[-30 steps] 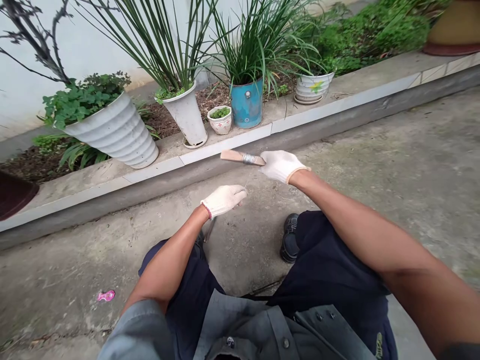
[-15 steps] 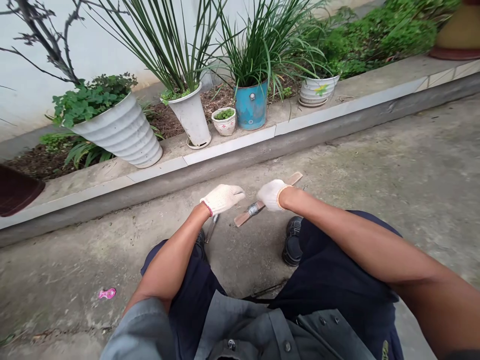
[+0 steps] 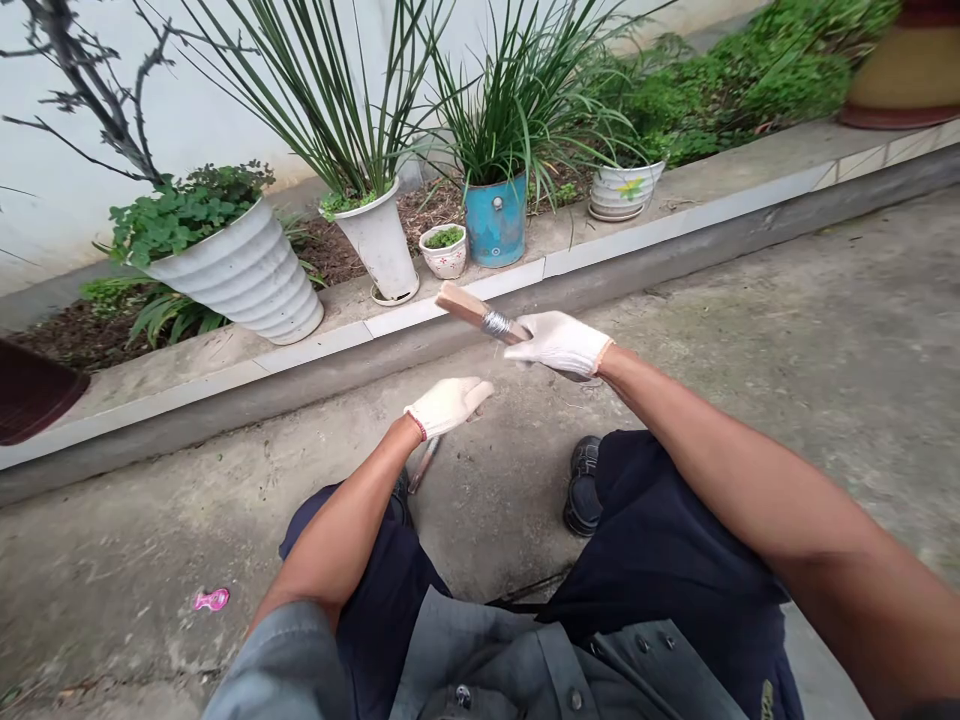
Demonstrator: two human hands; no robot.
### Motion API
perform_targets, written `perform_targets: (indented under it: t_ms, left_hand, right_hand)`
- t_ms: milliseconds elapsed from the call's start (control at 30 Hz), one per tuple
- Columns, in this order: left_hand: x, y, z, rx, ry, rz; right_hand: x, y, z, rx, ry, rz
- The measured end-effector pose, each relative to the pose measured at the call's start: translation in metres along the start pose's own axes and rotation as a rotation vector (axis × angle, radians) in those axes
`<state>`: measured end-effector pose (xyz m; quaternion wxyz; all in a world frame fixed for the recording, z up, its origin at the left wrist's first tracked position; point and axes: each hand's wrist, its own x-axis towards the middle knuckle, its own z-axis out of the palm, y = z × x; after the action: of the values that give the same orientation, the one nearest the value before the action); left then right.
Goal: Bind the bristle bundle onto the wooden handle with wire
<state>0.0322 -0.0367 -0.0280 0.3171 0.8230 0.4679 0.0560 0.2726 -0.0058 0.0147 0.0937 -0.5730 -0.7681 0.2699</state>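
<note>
My right hand [image 3: 564, 342], in a white knit glove, grips a flat wooden stick [image 3: 463, 303] with silvery wire [image 3: 496, 325] wound round it. The stick's bare end points up and left, raised above the ground; its other end is mostly behind the hand. My left hand [image 3: 448, 406], gloved too, is lower and to the left, apart from the stick. Its fingers are pressed together; whether a thin strand is between them I cannot make out. Just below it, a slim tool with a brownish handle [image 3: 424, 467] lies by my left shoe, partly hidden by the hand.
A low tiled ledge [image 3: 465, 297] runs across ahead, bearing a ribbed white pot [image 3: 244, 272], a tall white pot [image 3: 381, 245], a small pot [image 3: 445, 260] and a blue bucket [image 3: 495, 222], all planted. A pink object [image 3: 211, 599] lies on the concrete at left.
My right hand has lifted the wire-wound stick up from near the ground and swung it so its wrapped end points up-left. My left hand stays nearly in place.
</note>
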Motion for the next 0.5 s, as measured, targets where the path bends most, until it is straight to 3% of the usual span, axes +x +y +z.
perform_targets:
  t_ms: [100,233,400,500]
  left_hand:
    - [0.002,0.003,0.003,0.092,-0.003,0.023]
    - [0.005,-0.002,0.004,0.220,-0.004,0.032]
    - [0.006,-0.006,0.006,0.336,-0.024,0.076]
    - [0.004,-0.004,0.002,0.315,-0.003,0.061]
  right_hand:
    - [0.011,0.004,0.005,-0.280,0.076,0.123]
    - [0.012,0.004,0.022,-0.568,-0.071,0.180]
    - [-0.004,-0.011,0.042,-0.710,-0.319,-0.017]
    - [-0.011,-0.010,0.041,-0.659,-0.436,-0.144]
